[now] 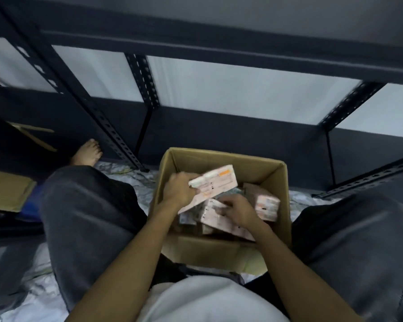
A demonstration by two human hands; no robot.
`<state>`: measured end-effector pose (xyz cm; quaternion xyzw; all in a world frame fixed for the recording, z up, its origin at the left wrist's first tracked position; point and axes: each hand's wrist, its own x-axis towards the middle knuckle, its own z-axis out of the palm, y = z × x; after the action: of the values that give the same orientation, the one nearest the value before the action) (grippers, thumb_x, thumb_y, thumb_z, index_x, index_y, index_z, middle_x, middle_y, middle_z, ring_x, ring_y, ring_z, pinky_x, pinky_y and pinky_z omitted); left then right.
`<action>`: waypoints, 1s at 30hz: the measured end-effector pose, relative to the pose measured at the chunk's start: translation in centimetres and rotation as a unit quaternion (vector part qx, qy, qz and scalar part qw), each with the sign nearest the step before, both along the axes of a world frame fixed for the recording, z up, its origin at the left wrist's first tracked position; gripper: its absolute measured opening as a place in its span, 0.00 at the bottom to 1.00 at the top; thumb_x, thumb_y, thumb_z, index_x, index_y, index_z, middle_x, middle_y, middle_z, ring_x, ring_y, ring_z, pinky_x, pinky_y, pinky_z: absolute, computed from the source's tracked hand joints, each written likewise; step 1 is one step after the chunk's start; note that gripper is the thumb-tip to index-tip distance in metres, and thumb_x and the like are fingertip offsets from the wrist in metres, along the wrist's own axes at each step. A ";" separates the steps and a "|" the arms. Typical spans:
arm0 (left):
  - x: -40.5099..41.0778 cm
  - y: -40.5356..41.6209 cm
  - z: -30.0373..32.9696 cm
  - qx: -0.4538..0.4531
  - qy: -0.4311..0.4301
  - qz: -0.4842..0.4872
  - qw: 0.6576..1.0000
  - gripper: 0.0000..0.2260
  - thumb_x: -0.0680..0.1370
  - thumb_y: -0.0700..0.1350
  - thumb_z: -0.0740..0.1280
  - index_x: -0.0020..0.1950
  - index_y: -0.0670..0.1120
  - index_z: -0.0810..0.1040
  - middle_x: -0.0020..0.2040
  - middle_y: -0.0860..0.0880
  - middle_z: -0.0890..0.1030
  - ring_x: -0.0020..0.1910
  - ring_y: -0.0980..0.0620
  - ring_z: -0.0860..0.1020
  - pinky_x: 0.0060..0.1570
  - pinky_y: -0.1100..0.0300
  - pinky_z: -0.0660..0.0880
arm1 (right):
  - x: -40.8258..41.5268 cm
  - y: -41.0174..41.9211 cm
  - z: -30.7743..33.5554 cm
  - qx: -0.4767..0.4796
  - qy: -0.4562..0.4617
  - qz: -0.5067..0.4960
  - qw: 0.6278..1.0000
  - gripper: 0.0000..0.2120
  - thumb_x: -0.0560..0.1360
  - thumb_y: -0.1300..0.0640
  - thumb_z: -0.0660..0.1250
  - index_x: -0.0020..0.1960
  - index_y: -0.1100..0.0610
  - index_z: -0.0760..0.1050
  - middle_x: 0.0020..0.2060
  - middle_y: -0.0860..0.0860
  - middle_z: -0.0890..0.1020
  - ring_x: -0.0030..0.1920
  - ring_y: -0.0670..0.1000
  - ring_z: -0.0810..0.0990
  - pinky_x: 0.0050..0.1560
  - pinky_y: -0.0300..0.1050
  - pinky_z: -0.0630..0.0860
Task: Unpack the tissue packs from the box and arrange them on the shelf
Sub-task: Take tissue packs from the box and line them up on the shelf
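The left hand [177, 190] gripped a tissue pack [215, 182], raised above the box [221, 159]. The right hand [236, 211] apparently curled around another pack [213, 213] inside.

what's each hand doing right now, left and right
Left hand: grips a pale pink tissue pack.
Right hand: fingers curled on packs in the brown cardboard box; grip unclear.

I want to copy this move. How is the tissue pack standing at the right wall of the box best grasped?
Grip the upright tissue pack across its narrow top edge, coming from above: the cardboard box wall blocks its right side.
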<state>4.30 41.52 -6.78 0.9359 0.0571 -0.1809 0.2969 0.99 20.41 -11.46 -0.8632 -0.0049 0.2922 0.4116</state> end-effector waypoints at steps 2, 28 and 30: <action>0.2 0.9 2.8 -0.057 -0.024 0.008 0.998 0.21 0.73 0.45 0.78 0.65 0.56 0.82 0.58 0.55 0.84 0.58 0.52 0.81 0.58 0.62 0.75 | -0.1 -0.4 3.1 0.018 -0.029 -0.027 0.999 0.12 0.75 0.59 0.75 0.58 0.54 0.85 0.54 0.47 0.86 0.55 0.46 0.82 0.60 0.45 0.76; 5.2 4.1 38.5 -0.159 -0.395 -0.061 0.903 0.17 0.70 0.41 0.80 0.51 0.62 0.85 0.50 0.64 0.85 0.53 0.64 0.81 0.58 0.62 0.76 | 4.1 -8.9 42.6 -0.101 -0.675 -0.073 0.728 0.16 0.75 0.56 0.74 0.61 0.54 0.83 0.51 0.52 0.87 0.51 0.59 0.84 0.55 0.63 0.76; 7.3 3.6 38.6 -0.126 -0.411 -0.054 0.901 0.18 0.71 0.41 0.80 0.49 0.65 0.83 0.49 0.65 0.84 0.53 0.64 0.80 0.59 0.64 0.74 | 6.4 -9.2 42.4 -0.149 -0.695 -0.075 0.699 0.15 0.75 0.54 0.72 0.61 0.54 0.84 0.52 0.51 0.87 0.50 0.57 0.83 0.54 0.58 0.73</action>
<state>11.64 45.11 31.83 0.8835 -0.1437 0.1987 0.3990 7.38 11.17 30.91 -0.8686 -0.1813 -0.4257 0.1774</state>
